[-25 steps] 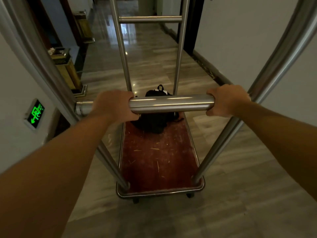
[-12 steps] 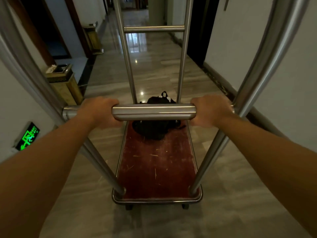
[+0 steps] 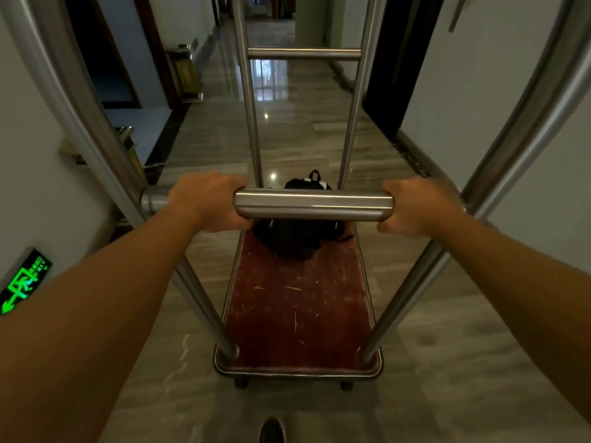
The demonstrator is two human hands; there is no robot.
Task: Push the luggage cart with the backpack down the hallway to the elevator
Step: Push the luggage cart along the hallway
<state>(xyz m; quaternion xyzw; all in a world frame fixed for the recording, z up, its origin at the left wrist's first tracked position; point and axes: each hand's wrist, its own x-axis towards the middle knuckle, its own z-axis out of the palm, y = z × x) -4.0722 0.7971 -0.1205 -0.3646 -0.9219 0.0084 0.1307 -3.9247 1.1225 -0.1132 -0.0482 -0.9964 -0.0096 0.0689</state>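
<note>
Backpack [image 3: 297, 238] beyond both grips' handlebar [image 3: 313, 204]

Left hand [image 3: 208, 201] and right hand [image 3: 419, 207] both grip horizontal steel push bar [image 3: 313, 204] of red-carpeted luggage cart [image 3: 300, 311]; black backpack [image 3: 297, 241] lies at deck's far end.

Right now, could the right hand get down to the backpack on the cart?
Probably yes, once it lets go: the right hand grips the push bar, and the backpack lies just beyond, under the bar, with open space alongside.

Bare forearms, dark shoe [image 3: 272, 430]
</note>
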